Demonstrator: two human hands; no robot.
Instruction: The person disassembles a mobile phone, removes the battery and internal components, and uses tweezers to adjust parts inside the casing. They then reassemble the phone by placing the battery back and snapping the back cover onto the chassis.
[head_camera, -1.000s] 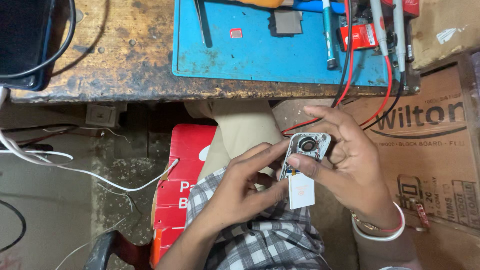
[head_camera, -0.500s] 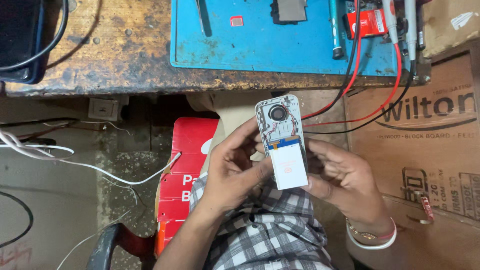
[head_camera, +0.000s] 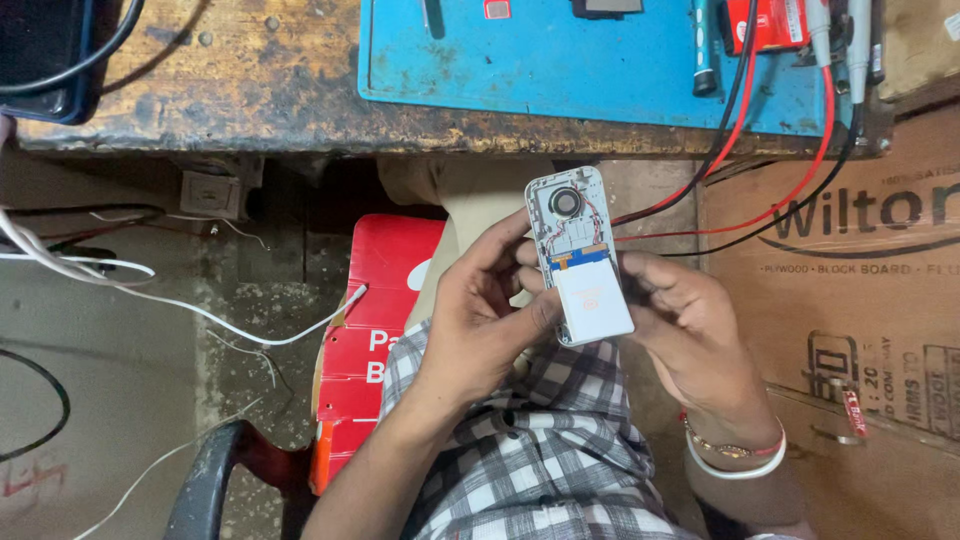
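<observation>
An opened small white phone (head_camera: 577, 255) is held upright above my lap, its inner side toward me. A round speaker and thin wires show at its top, and a white rectangular part covers its lower half. My left hand (head_camera: 480, 310) grips its left edge, thumb and fingers wrapped around it. My right hand (head_camera: 690, 335) holds the right edge and lower back. A bracelet and a white band circle my right wrist.
A worn wooden bench (head_camera: 250, 90) carries a blue work mat (head_camera: 560, 60) with small tools. Red and black leads (head_camera: 740, 140) hang off its edge. A cardboard box (head_camera: 850, 290) stands at right, a red box (head_camera: 370, 330) below, white cables (head_camera: 150, 290) at left.
The phone has turned from tilted sideways to upright and moved toward my left hand. My right hand has shifted from covering it to supporting its right edge.
</observation>
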